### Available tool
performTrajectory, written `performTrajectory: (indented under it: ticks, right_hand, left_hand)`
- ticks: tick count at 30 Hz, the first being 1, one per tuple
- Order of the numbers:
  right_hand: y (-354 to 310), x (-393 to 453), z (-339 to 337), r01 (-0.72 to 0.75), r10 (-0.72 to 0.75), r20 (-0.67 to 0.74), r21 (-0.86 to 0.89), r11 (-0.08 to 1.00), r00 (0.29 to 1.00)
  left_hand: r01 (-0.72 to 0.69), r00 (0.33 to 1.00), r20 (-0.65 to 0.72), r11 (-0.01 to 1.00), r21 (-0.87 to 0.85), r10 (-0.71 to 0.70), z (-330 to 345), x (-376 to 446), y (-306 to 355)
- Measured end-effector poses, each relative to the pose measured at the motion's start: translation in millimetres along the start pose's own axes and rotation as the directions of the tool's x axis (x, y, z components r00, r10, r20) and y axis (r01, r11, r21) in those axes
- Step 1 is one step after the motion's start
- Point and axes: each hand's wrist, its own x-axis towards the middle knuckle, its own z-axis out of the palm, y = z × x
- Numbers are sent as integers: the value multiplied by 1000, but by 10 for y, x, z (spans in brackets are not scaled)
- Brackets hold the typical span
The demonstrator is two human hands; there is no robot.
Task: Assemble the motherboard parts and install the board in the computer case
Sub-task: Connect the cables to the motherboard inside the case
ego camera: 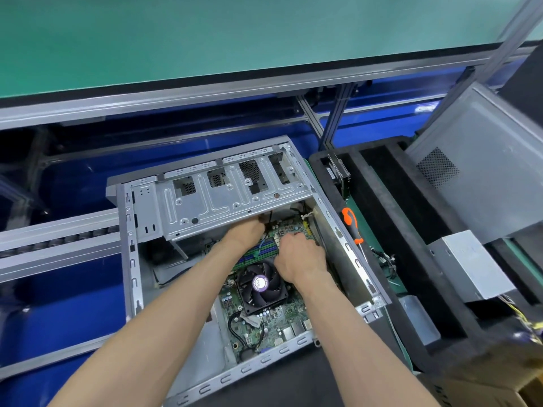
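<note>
Nearest us: two bare forearms, reaching forward into the open computer case (129, 230).

Item, motherboard (264, 324): lying flat in the case floor, its black cooler fan (260, 284) fitted and memory sticks (258, 250) seated just beyond. We judge the board placed but not yet fully secured or cabled.

Item, left hand (245, 232): reaching under the drive cage (223, 198) at the board's far edge. Its fingers are hidden beneath the cage; we cannot tell whether they hold anything.

Item, right hand (299, 257): knuckles up, fingers curled down onto the board's far right corner. What they pinch, if anything, we cannot tell. We judge both hands to be working at a connector or cable (305, 215) there.

Item, black foam tray (411, 239), just right of the case: holds an orange-handled screwdriver (352, 224) along its near channel, kept within reach, and a small upright drive (340, 174).

Item, grey power supply (470, 265), resting on the tray's right side, wires trailing.
</note>
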Motion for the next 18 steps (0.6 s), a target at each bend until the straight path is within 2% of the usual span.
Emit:
performTrajectory:
  ticks: [2,4,7,9,11,16,18]
  right_hand:
    - [-6,-6,-6,-9,9,-19,8,1000,1000]
    - [-22,-6,-12,-9,10,-47,13,1000,999]
    - [-55,-15,-24,12,-10,-76,21,1000,997]
    - [-59,-26,-28,18,-15,-82,33,999,996]
    - [-55,-38,-28,21,-17,-89,45,999,996]
    - [-59,-42,-17,7,-4,-54,68,998,999]
    - [-56,-39,-8,-6,7,-18,82,997,1000]
  left_hand:
    - [55,997,55,995,85,-60,-71,-87,-90]
    - [81,996,30,996,47,-83,-154,-190,-173]
    - [26,1000,-4,998,61,-26,-185,-291,-269]
    - [-51,999,18,998,-27,52,-209,-370,-243]
    - [-82,995,48,996,-35,84,-180,-386,-215]
    - [-96,995,43,992,85,93,-96,-394,-137]
    - [-77,997,20,997,13,76,-77,-383,-166]
